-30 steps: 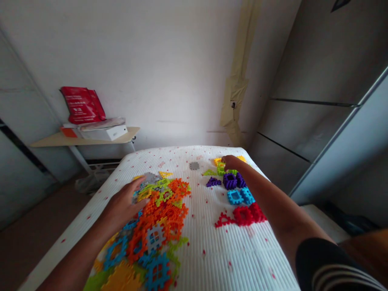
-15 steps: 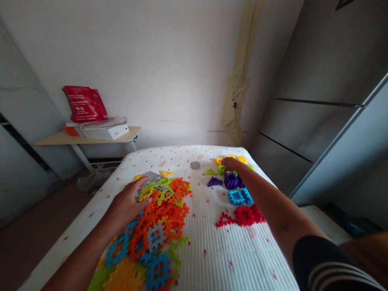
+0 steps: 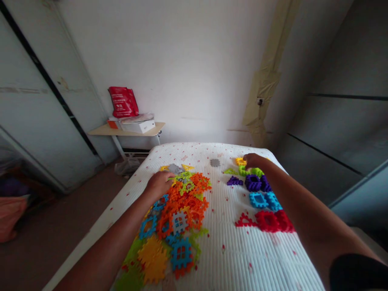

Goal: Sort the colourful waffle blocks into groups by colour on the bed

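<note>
My left hand rests at the upper left edge of a mixed heap of plastic interlocking building pieces. Its fingers are bent down beside lime and yellow pieces, and whatever they hold is hidden. Across the bed my right hand reaches to the far row, fingertips closed at the edge of a yellow interlocking piece. Just below it lie lime pieces, partly covered by the hand. Nearer me come purple pieces, light blue pieces and red pieces, sorted in rows.
A lone grey piece lies between heap and rows on the white dotted bed cover. Beyond the bed's left side stands a small table with a white box and a red bag. Wardrobe doors rise on the right.
The view has turned left, so everything sits further right. My left hand's fingers, spread over the heap before, are now drawn in at its edge. My right hand stays by the yellow pieces.
</note>
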The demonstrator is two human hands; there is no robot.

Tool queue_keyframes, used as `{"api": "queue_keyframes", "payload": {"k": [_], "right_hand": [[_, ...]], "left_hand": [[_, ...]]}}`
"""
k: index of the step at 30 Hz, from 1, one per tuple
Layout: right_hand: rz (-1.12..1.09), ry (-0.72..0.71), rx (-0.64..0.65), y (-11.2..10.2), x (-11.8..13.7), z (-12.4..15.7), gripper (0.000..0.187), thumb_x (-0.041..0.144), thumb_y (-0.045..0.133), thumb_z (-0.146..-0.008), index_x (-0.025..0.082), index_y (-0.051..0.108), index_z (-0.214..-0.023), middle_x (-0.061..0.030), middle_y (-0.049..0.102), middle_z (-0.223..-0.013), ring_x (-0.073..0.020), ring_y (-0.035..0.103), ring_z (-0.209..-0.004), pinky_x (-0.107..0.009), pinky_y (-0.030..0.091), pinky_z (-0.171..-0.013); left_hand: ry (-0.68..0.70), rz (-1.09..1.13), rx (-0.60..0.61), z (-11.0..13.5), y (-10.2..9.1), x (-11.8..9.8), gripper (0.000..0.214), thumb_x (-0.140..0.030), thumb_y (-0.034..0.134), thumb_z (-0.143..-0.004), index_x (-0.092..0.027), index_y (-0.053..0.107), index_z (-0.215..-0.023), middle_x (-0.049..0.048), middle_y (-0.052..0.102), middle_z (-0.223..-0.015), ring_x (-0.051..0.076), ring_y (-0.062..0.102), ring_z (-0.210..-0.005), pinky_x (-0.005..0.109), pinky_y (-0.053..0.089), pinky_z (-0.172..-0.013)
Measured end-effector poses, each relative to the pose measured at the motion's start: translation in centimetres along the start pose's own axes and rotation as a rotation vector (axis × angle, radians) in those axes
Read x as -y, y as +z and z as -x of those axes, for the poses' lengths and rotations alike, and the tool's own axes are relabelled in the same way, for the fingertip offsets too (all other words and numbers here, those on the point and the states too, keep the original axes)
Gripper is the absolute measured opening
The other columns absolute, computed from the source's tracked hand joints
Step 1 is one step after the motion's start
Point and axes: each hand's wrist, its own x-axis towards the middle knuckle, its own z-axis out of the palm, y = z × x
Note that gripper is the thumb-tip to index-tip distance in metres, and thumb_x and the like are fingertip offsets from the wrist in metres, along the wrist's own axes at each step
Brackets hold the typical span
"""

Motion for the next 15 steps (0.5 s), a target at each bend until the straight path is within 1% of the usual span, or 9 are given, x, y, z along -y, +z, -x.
{"api": "queue_keyframes", "payload": {"k": [2,3,5,7,9,11,13,15], "right_hand": [[0.019,0.001,0.064,-0.7,0.5,-0.3,0.035,0.022,0.077,-0.063,0.016,0.068,-0.096,-0.0098,0.068,-0.095,-0.0232,0.063,-0.089,-0.030,0.048,-0.079],[0.026,-0.002,0.095,-1.0,0.8,-0.4,0.039,0.020,0.077,-0.060,0.016,0.068,-0.098,-0.0102,0.068,-0.097,-0.0246,0.063,-0.091,-0.031,0.048,-0.080],[0.034,-0.014,0.126,-1.5,1.6,-0.4,0.044,0.018,0.075,-0.061,0.015,0.067,-0.104,-0.0102,0.067,-0.104,-0.0252,0.062,-0.096,-0.031,0.047,-0.083],[0.033,-0.030,0.135,-1.9,2.4,-0.1,0.046,0.020,0.071,-0.065,0.016,0.064,-0.110,-0.0093,0.066,-0.109,-0.0238,0.061,-0.099,-0.029,0.046,-0.085],[0.029,-0.043,0.135,-2.3,3.1,0.4,0.045,0.023,0.068,-0.069,0.018,0.062,-0.113,-0.0083,0.065,-0.113,-0.0226,0.061,-0.101,-0.028,0.045,-0.086],[0.027,-0.051,0.136,-2.8,3.4,1.1,0.045,0.024,0.067,-0.071,0.018,0.061,-0.115,-0.0084,0.064,-0.115,-0.0223,0.060,-0.102,-0.028,0.045,-0.087],[0.028,-0.051,0.137,-3.1,3.5,1.6,0.044,0.025,0.067,-0.072,0.018,0.061,-0.115,-0.0089,0.064,-0.115,-0.0227,0.060,-0.103,-0.029,0.045,-0.087],[0.029,-0.046,0.130,-3.5,3.4,2.0,0.043,0.026,0.066,-0.073,0.017,0.061,-0.115,-0.0097,0.064,-0.115,-0.0235,0.060,-0.102,-0.030,0.045,-0.087]], "left_hand": [[-0.019,-0.020,0.029,-1.4,0.7,-0.8,0.027,-0.025,0.049,-0.078,-0.026,0.068,-0.097,0.0022,0.069,-0.106,0.019,0.059,-0.104,0.032,0.042,-0.092],[-0.037,-0.031,0.039,-2.1,1.2,-1.2,0.026,-0.027,0.051,-0.077,-0.027,0.069,-0.095,0.0032,0.068,-0.106,0.021,0.059,-0.104,0.034,0.042,-0.091],[-0.085,-0.060,0.058,-3.4,2.1,-2.0,0.026,-0.030,0.055,-0.074,-0.027,0.068,-0.096,0.0063,0.068,-0.107,0.026,0.058,-0.105,0.040,0.042,-0.089],[-0.132,-0.081,0.077,-4.5,2.9,-2.5,0.031,-0.030,0.059,-0.071,-0.027,0.066,-0.101,0.0086,0.067,-0.109,0.029,0.057,-0.106,0.044,0.040,-0.088],[-0.165,-0.083,0.099,-5.5,3.6,-2.7,0.036,-0.028,0.061,-0.068,-0.026,0.063,-0.103,0.0087,0.067,-0.108,0.028,0.059,-0.103,0.043,0.041,-0.086],[-0.174,-0.070,0.116,-6.1,3.9,-2.5,0.036,-0.027,0.061,-0.067,-0.025,0.062,-0.102,0.0077,0.068,-0.107,0.026,0.061,-0.098,0.039,0.042,-0.083],[-0.160,-0.052,0.118,-6.4,4.0,-2.4,0.034,-0.026,0.061,-0.066,-0.024,0.061,-0.099,0.0068,0.068,-0.105,0.024,0.062,-0.096,0.035,0.043,-0.080],[-0.135,-0.036,0.092,-6.4,3.8,-2.4,0.034,-0.025,0.062,-0.065,-0.024,0.061,-0.099,0.0065,0.069,-0.103,0.023,0.062,-0.095,0.032,0.044,-0.079]]}}
